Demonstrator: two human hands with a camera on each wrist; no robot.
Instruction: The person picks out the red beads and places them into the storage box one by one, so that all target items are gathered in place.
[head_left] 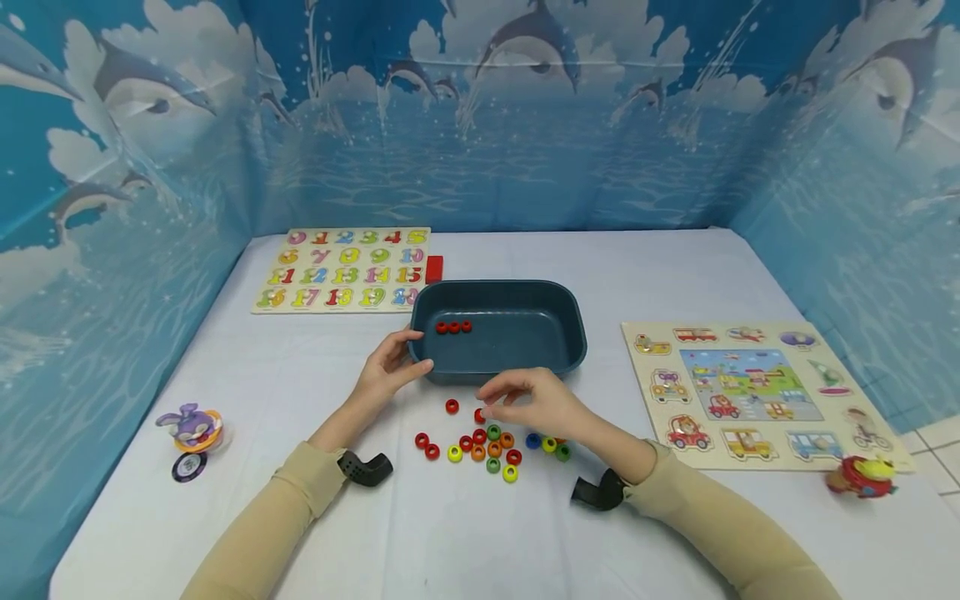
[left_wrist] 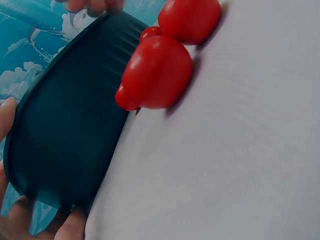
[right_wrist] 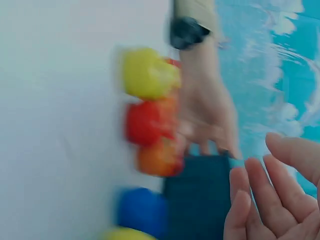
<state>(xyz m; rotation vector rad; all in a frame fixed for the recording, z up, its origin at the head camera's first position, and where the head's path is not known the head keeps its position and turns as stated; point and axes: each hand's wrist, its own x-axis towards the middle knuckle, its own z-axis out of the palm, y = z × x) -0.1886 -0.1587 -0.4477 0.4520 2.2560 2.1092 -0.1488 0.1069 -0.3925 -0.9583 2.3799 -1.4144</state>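
Note:
My left hand (head_left: 384,367) holds the left end of a dark teal tray (head_left: 517,343), thumb at the near rim and fingers round the corner. Three red beads (head_left: 454,327) sit in a row inside it. Just in front of the tray, my right hand (head_left: 538,402) hovers with fingers loosely bent. Its fingertips overlap a red bead (head_left: 480,415) in the head view. Seen from the right wrist, that hand (right_wrist: 277,200) has its fingers apart and nothing between them. Several loose beads in red, orange (head_left: 477,452), yellow (head_left: 510,473), green (head_left: 492,467) and blue (head_left: 533,441) lie on the white cloth.
Behind the tray's left side lies a number puzzle board (head_left: 348,271), with a red block (head_left: 434,269) beside it. A vehicle puzzle board (head_left: 652,400) is on the right, a small red-and-yellow toy (head_left: 861,477) at its corner. A purple rabbit toy (head_left: 193,427) stands far left.

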